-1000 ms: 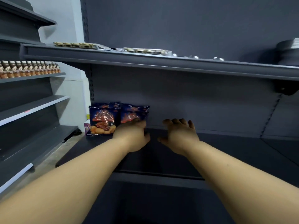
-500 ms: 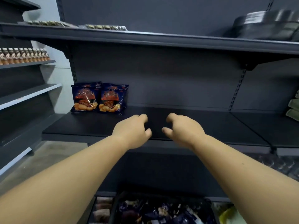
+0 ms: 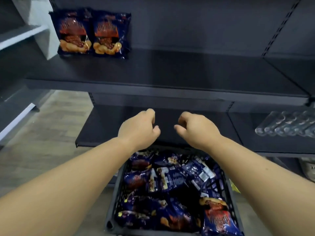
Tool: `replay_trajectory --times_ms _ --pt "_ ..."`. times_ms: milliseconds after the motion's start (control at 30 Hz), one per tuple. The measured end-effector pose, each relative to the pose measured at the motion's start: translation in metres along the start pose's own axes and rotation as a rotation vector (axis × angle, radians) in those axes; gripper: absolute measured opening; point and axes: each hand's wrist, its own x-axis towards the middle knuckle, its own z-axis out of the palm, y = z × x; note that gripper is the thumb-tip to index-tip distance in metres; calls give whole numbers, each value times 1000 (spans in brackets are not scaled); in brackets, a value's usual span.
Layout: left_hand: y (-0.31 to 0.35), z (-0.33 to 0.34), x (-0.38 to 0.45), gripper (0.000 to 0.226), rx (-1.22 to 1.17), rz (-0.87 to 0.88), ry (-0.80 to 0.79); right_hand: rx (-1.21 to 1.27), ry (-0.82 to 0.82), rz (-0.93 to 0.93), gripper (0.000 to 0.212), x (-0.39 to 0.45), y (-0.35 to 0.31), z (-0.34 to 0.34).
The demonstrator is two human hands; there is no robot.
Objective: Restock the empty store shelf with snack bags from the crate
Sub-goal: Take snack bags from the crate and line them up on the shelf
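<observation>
Left hand (image 3: 139, 130) and right hand (image 3: 198, 129) are hovering loosely curled, holding nothing, hiding the crate's (image 3: 111, 208) far rim.

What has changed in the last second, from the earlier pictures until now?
Both hands have drawn back from the shelf and come down: the left hand and right hand now hover empty, fingers curled, above the crate of snack bags. The left hand has let go of the second bag. The two bags on the shelf stay upright, side by side.
</observation>
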Motion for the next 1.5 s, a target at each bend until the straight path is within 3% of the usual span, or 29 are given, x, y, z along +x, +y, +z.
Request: replay_trajectory --times_ms 300,567,1033,1267,1500 --pt "-44 87 -8 17 -27 -108 -251 36 -254 100 25 -1 36 90" --pt "-96 173 -20 50 -5 -293 -514 67 -427 166 23 -5 54 163" --pt "-125 260 -24 70 235 -195 -628 -195 -681 -5 96 -14 89 269" --pt "-129 278 -22 61 293 -198 -580 -352 -521 10 86 -11 94 310" --pt "-121 258 -18 42 279 -157 -557 -47 -438 44 71 11 88 267"
